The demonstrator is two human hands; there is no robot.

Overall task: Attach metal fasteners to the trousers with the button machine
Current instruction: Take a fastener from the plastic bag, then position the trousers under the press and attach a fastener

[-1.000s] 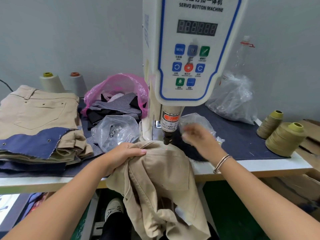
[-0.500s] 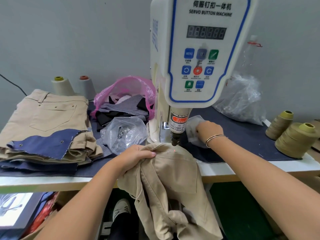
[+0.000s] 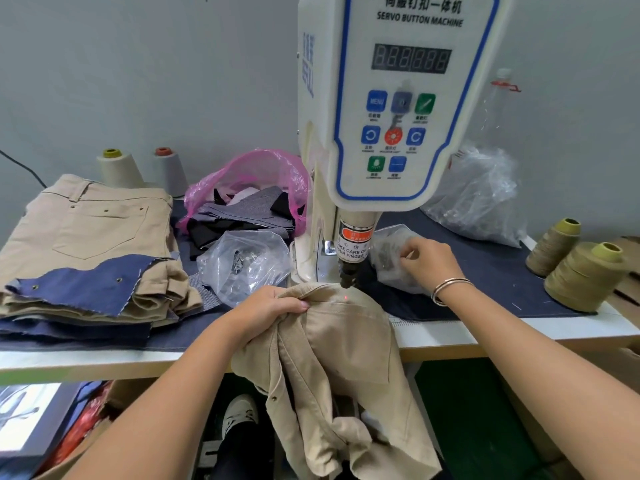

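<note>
The white servo button machine [image 3: 398, 109] stands at the middle of the table, its dark punch tip [image 3: 347, 278] just above beige trousers [image 3: 339, 344]. A red laser dot lies on the fabric under the tip. My left hand [image 3: 268, 306] grips the bunched waistband of these trousers, which hang over the table's front edge. My right hand [image 3: 427, 263] reaches into a small clear bag of metal fasteners [image 3: 388, 254] right of the punch, fingers pinched inside it; whether they hold a fastener is hidden.
A stack of beige trousers with a blue denim scrap [image 3: 86, 258] lies at the left. Another clear bag of fasteners [image 3: 246, 261], a pink bag of cloth scraps [image 3: 249, 199], a large clear bag [image 3: 478, 199] and thread cones [image 3: 585, 275] surround the machine.
My right hand moved from near the punch to the small clear bag on the right and dipped its fingers in. My left hand kept its grip on the trousers.
</note>
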